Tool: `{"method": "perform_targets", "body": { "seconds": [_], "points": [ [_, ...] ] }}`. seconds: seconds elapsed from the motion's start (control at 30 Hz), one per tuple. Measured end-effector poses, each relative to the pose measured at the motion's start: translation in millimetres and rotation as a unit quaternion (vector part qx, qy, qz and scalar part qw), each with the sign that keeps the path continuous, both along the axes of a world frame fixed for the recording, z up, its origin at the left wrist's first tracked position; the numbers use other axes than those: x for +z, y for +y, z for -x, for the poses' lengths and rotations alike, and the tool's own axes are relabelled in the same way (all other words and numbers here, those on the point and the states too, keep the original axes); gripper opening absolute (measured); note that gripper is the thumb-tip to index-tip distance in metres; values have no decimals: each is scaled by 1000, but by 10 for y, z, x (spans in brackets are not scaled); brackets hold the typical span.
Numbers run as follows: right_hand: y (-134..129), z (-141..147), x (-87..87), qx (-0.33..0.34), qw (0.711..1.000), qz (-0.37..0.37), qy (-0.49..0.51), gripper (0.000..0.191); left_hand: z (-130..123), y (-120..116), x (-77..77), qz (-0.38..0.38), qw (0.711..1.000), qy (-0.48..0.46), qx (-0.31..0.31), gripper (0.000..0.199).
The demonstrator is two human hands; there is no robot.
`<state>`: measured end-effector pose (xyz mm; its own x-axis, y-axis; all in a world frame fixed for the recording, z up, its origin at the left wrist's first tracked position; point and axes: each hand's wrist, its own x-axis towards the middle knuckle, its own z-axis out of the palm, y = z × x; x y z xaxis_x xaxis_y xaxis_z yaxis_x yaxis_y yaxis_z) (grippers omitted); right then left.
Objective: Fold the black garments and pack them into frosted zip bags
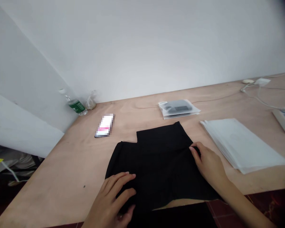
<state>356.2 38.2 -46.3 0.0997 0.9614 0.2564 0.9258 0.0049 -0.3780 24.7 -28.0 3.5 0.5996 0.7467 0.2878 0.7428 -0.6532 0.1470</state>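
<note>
black garment (159,164) lies partly folded on a wooden table (61,180); left hand (109,199) spread flat on it, right hand (210,164) pinching its folded edge, near a stack of white plastic bags (242,145).

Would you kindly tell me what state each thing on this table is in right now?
black garment, folded, lying flat
left hand, pressing on the garment
right hand, touching its fold
water bottle, lying on its side
phone, screen up, blurred
clear pouch, holding something dark
white sleeves, stacked
</note>
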Motion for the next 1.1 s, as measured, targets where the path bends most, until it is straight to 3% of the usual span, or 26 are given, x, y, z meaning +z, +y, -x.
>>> {"method": "perform_targets", "body": {
  "seconds": [0.13, 0.23, 0.33, 0.43, 0.5, 0.57, 0.67, 0.8, 0.97, 1.1],
  "points": [
    [-4, 9, 5, -1, 1000, 7, 4, 24, 4, 49, 14, -43, 999, 4, 10, 28],
    [-6, 10, 6, -2, 1000, 11, 5, 23, 20, 150, 51, -67, 996, -49, 37, 23],
    [-6, 11, 9, -5, 1000, 12, 8, 24, 32, 298, 60, -39, 979, -126, 157, 16],
    [-3, 15, 17, -3, 1000, 9, 18, 24, 31, 433, 33, 50, 939, -141, 311, 22],
    [-2, 18, 26, -3, 1000, 8, 22, 24, 26, 482, 11, 92, 922, -132, 353, 25],
    [-4, 23, 35, -9, 1000, 6, 23, 24, 20, 497, -1, 86, 917, -135, 367, 26],
    [-9, 39, 40, -21, 1000, 4, 11, 25, 16, 505, -4, 8, 915, -142, 377, 27],
    [-6, 62, 20, -22, 999, -1, -33, 25, 9, 597, -44, -67, 920, -84, 378, 26],
    [-29, 63, 76, 14, 993, -102, -49, 22, -10, 722, -112, -18, 928, 11, 372, 23],
    [-162, 173, 262, 49, 979, -196, -33, 20, 69, 628, -37, 5, 917, -77, 392, 28]
  ]
}}
